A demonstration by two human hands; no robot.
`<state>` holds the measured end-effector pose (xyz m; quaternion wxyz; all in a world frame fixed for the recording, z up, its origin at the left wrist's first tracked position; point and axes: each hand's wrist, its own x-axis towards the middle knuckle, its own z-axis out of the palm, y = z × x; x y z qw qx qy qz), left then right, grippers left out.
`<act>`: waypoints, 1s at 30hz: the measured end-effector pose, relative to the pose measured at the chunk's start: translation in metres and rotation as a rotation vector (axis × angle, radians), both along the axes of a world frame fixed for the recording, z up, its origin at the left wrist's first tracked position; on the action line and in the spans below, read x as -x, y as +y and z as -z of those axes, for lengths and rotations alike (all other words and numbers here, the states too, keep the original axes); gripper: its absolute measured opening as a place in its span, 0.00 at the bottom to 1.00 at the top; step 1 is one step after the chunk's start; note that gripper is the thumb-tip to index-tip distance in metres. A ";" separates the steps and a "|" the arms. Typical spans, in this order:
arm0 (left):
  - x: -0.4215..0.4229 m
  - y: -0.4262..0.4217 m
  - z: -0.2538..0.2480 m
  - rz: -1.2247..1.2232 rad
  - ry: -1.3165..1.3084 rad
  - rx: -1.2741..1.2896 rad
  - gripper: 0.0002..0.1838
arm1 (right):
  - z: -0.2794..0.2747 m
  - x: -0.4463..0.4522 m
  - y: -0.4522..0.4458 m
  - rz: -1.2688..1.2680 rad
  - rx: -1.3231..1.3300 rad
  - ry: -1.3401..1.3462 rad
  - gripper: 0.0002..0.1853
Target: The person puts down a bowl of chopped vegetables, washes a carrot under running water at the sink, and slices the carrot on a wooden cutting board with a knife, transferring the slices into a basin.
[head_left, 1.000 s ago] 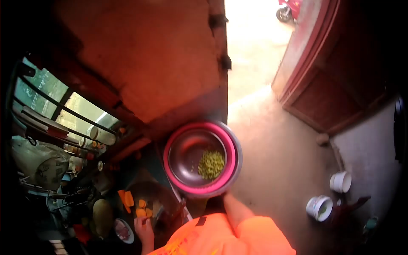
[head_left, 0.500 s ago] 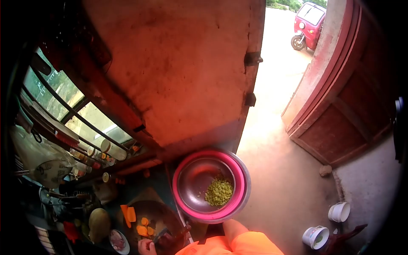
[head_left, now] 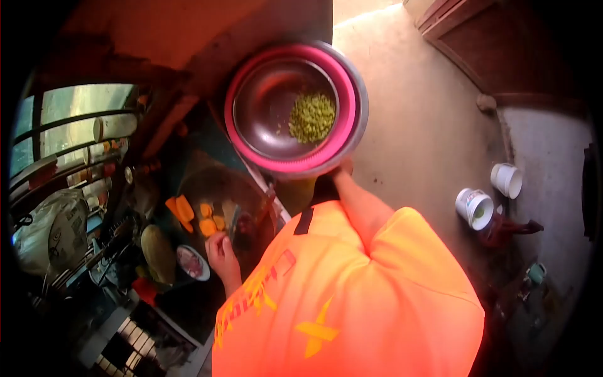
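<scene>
My left hand (head_left: 223,256) is at the near edge of a dark round board (head_left: 245,179), its fingers curled together beside orange slices (head_left: 207,227); anything between them is too small to tell. Longer orange pieces (head_left: 180,212) lie further left on the board. My right hand (head_left: 343,169) is at the near rim of a steel basin (head_left: 361,116), its fingers mostly hidden. Inside this basin sits a pink basin (head_left: 344,135), and within that a metal bowl (head_left: 264,113) holding chopped green pieces (head_left: 312,117).
A plate of meat (head_left: 192,262) and a large oval yellowish item (head_left: 157,253) are left of the board. A plastic bag (head_left: 47,232) hangs near the barred window (head_left: 75,122). White buckets (head_left: 474,208) stand on the floor at right, below a wooden door (head_left: 521,53).
The view has tilted down, so the bowls and board appear higher and more of the orange shirt shows. The vehicle outside has left view. My left hand stays beside the orange slices.
</scene>
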<state>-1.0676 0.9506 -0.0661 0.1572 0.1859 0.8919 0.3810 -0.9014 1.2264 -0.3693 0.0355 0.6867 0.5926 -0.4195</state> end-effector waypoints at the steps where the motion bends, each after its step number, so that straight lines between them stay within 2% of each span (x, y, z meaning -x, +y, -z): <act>1: 0.002 0.000 0.000 0.021 0.036 0.022 0.04 | 0.018 -0.007 0.004 0.138 0.060 0.176 0.21; 2: 0.003 0.001 0.000 0.045 0.075 0.035 0.04 | 0.008 -0.018 0.001 0.141 0.069 0.173 0.21; 4: 0.005 0.007 -0.005 0.024 0.035 0.039 0.04 | -0.050 -0.033 0.016 0.288 0.159 0.041 0.21; 7: 0.010 0.009 -0.005 0.046 0.038 0.033 0.05 | -0.101 -0.060 0.020 0.401 0.176 0.032 0.21; 10: 0.013 0.007 -0.003 0.087 0.064 -0.024 0.05 | -0.105 -0.093 0.006 0.533 0.039 0.044 0.21; 14: 0.013 0.004 0.001 0.071 0.048 -0.061 0.05 | -0.124 -0.144 -0.003 0.625 0.087 0.044 0.21; 16: 0.014 -0.001 0.005 0.062 0.029 -0.092 0.05 | -0.131 -0.164 -0.012 0.816 0.096 0.130 0.20; 17: 0.015 -0.002 0.005 0.048 0.031 -0.103 0.05 | -0.138 -0.168 -0.017 0.801 0.087 0.135 0.20; 19: 0.014 -0.002 0.006 0.026 0.002 -0.117 0.05 | -0.157 -0.180 -0.029 1.000 -0.107 0.282 0.18; 20: 0.013 -0.003 0.008 0.008 0.002 -0.134 0.05 | -0.158 -0.188 -0.032 0.980 -0.121 0.290 0.18; 22: 0.015 -0.004 0.009 0.025 0.041 -0.170 0.05 | -0.152 -0.198 -0.027 1.305 -0.149 0.411 0.16; 30: 0.014 -0.013 0.007 -0.001 0.104 -0.136 0.05 | -0.183 -0.175 0.048 1.193 -0.185 0.725 0.14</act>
